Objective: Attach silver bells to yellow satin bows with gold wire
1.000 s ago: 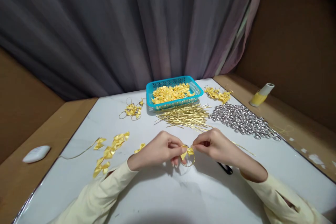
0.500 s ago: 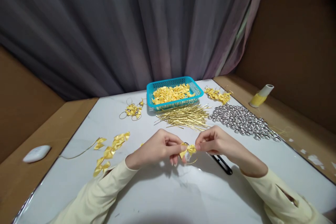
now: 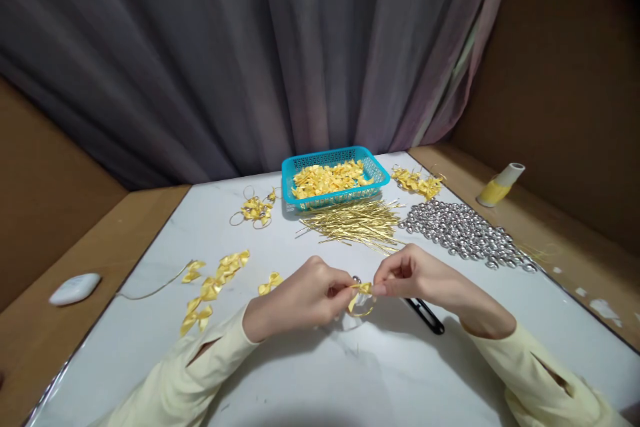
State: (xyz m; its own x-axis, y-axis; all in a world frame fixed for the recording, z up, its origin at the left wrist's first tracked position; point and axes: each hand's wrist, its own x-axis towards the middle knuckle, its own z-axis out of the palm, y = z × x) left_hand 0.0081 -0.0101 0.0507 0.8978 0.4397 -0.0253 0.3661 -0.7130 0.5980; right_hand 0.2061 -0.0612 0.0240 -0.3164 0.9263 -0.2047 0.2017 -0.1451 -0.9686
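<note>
Between my two hands, above the white table, is a small yellow ribbon bow [image 3: 364, 287] with a silver bead at its top and a loop of gold cord hanging below. My left hand [image 3: 313, 290] pinches the bow's left side, fingers closed. On the other side, my right hand [image 3: 413, 273] pinches the right end between thumb and forefinger. A black-handled tool [image 3: 425, 315] lies under my right wrist, its far end hidden by the hand. Just left of my left hand rests a loose yellow bow [image 3: 270, 283].
A blue basket [image 3: 336, 199] of yellow bows stands at the back. Before it lie gold cord pieces [image 3: 357, 223]; silver beads [image 3: 465, 230] are heaped to the right. Finished-looking bow clusters [image 3: 257, 209] and loose bows [image 3: 217, 283] lie left, near a white mouse-like object [image 3: 75, 289]. A cone spool [image 3: 501, 185] stands right.
My left hand's fingers have closed in around the bow, and the cord loop beneath it now shows more fully. The loose bow beside my left wrist has come into fuller view.
</note>
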